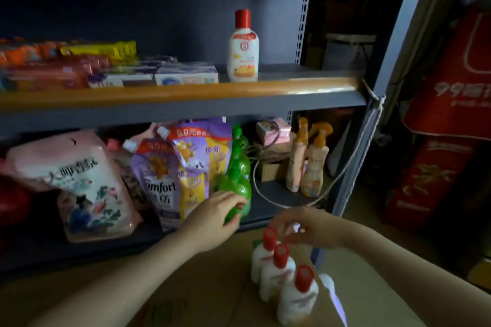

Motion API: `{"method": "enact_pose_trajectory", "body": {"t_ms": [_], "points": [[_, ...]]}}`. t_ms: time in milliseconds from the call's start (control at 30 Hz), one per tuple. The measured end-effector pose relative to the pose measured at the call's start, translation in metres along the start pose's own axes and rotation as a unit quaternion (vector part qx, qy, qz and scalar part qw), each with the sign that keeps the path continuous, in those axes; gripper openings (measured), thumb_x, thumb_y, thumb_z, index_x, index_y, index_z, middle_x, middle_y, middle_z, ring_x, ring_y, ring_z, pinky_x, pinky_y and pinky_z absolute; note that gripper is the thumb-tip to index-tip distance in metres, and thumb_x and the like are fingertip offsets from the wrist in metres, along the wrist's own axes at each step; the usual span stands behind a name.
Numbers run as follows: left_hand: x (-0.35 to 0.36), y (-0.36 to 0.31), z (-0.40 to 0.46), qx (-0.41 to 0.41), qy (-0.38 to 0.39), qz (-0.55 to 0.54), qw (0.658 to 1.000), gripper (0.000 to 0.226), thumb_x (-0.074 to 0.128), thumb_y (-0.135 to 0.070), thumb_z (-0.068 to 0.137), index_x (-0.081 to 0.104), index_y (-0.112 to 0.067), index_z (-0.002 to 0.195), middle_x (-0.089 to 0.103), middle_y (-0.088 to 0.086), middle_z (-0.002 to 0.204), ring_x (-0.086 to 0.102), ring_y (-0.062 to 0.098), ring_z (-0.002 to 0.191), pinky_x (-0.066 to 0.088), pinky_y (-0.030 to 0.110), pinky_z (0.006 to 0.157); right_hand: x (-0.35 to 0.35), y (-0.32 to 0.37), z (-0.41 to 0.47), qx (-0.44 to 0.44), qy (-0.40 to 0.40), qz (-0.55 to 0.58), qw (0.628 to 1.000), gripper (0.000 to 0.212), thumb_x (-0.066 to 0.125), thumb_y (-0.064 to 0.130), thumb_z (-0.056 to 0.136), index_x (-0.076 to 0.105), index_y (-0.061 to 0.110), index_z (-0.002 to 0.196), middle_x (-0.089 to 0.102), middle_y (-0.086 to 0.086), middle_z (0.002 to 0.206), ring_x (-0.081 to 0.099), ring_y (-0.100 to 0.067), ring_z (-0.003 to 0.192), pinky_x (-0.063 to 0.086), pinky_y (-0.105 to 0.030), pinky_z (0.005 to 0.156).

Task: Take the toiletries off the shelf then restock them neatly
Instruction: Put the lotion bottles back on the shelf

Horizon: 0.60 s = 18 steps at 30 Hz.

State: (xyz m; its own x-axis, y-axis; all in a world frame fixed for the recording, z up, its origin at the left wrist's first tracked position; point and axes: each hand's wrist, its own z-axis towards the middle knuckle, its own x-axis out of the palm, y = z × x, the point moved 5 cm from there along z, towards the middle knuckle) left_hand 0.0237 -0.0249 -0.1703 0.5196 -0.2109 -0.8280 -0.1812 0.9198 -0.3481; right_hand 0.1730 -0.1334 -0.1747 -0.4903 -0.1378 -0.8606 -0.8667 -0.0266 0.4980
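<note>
One white lotion bottle with a red cap (243, 46) stands alone on the upper shelf (186, 93) at its right end. Three more of the same bottles (281, 271) stand in a row on a cardboard box (212, 287) below. My right hand (305, 225) hovers over the farthest bottle, fingertips at its red cap (270, 236); the hand is blurred. My left hand (212, 220) reaches to the lower shelf, its fingers curled round the base of a green bottle (237, 175).
Flat soap packs and boxes (111, 71) fill the upper shelf's left. Refill pouches (180, 167), a pink bag (79, 183) and orange spray bottles (308, 159) crowd the lower shelf. A rope (345, 167) hangs off the grey upright. Red boxes (438, 141) stand at right.
</note>
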Motion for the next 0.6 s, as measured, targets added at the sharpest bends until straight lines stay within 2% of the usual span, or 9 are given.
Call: {"method": "enact_pose_trajectory", "body": {"t_ms": [67,133,233,333,400,467,500,600], "points": [[0.012,-0.001,-0.013,-0.022,0.005,-0.024,0.999,0.034,0.043,-0.030,0.080,0.065,-0.012,0.098,0.064,-0.001,0.090,0.050,0.003,0.088,0.032,0.009,0.075,0.014,-0.006,0.000,0.011,0.006,0.014,1.000,0.037,0.061,0.016,0.089,0.055,0.021,0.125,0.059,0.001,0.119,0.056,-0.010,0.102,0.039,-0.007,0.078],[0.022,-0.003,-0.025,-0.043,0.002,-0.053,0.998,0.035,0.041,-0.033,0.081,0.064,-0.015,0.100,0.063,-0.003,0.092,0.051,0.002,0.088,0.036,0.010,0.076,0.021,-0.011,0.003,0.014,0.002,0.016,1.000,0.041,0.063,0.013,0.086,0.054,0.020,0.126,0.059,-0.003,0.120,0.057,-0.015,0.106,0.043,-0.018,0.084],[0.032,-0.016,-0.040,-0.035,-0.001,-0.076,0.996,0.020,0.045,-0.033,0.085,0.059,-0.025,0.097,0.057,-0.012,0.091,0.051,-0.006,0.081,0.042,0.016,0.071,0.029,-0.016,0.010,0.029,0.003,0.028,0.999,0.043,0.062,0.010,0.086,0.053,0.017,0.127,0.059,-0.004,0.122,0.056,-0.017,0.109,0.044,-0.025,0.091],[0.039,-0.030,-0.051,-0.029,0.000,-0.103,0.994,0.024,0.049,-0.037,0.086,0.062,-0.020,0.096,0.054,-0.016,0.089,0.046,-0.016,0.076,0.034,0.004,0.065,0.044,-0.017,0.014,0.039,0.030,-0.004,0.999,0.041,0.056,0.012,0.090,0.049,0.013,0.130,0.054,-0.004,0.127,0.050,-0.016,0.116,0.032,-0.012,0.088],[0.045,-0.035,-0.055,-0.038,0.002,-0.102,0.994,0.034,0.050,-0.048,0.085,0.064,-0.019,0.096,0.053,-0.018,0.085,0.049,-0.008,0.072,0.041,0.014,0.063,0.052,-0.019,0.015,0.039,0.021,0.008,0.999,0.037,0.054,0.012,0.092,0.049,0.011,0.129,0.053,-0.005,0.127,0.050,-0.014,0.113,0.032,-0.011,0.082],[0.053,-0.035,-0.060,-0.061,0.021,-0.107,0.992,0.044,0.053,-0.059,0.078,0.064,-0.022,0.098,0.051,-0.022,0.080,0.050,-0.003,0.071,0.046,0.024,0.063,0.051,-0.021,0.013,0.053,-0.014,0.060,0.997,0.033,0.057,0.012,0.090,0.053,0.013,0.123,0.058,-0.001,0.114,0.051,-0.008,0.101,0.036,-0.011,0.075],[0.058,-0.035,-0.061,-0.075,0.033,-0.118,0.990,0.050,0.055,-0.064,0.073,0.064,-0.023,0.101,0.051,-0.023,0.081,0.051,-0.003,0.073,0.046,0.025,0.065,0.046,-0.021,0.011,0.055,-0.047,0.095,0.993,0.029,0.060,0.013,0.088,0.055,0.015,0.116,0.059,0.003,0.105,0.053,-0.007,0.095,0.038,-0.013,0.074],[0.069,-0.041,-0.059,-0.098,0.053,-0.149,0.982,0.056,0.060,-0.064,0.070,0.062,-0.025,0.109,0.055,-0.024,0.098,0.055,-0.002,0.091,0.047,0.024,0.078,0.026,-0.021,-0.002,0.062,-0.130,0.257,0.955,0.016,0.062,0.012,0.086,0.056,0.012,0.101,0.064,0.004,0.091,0.062,-0.009,0.084,0.050,-0.019,0.073]]}}
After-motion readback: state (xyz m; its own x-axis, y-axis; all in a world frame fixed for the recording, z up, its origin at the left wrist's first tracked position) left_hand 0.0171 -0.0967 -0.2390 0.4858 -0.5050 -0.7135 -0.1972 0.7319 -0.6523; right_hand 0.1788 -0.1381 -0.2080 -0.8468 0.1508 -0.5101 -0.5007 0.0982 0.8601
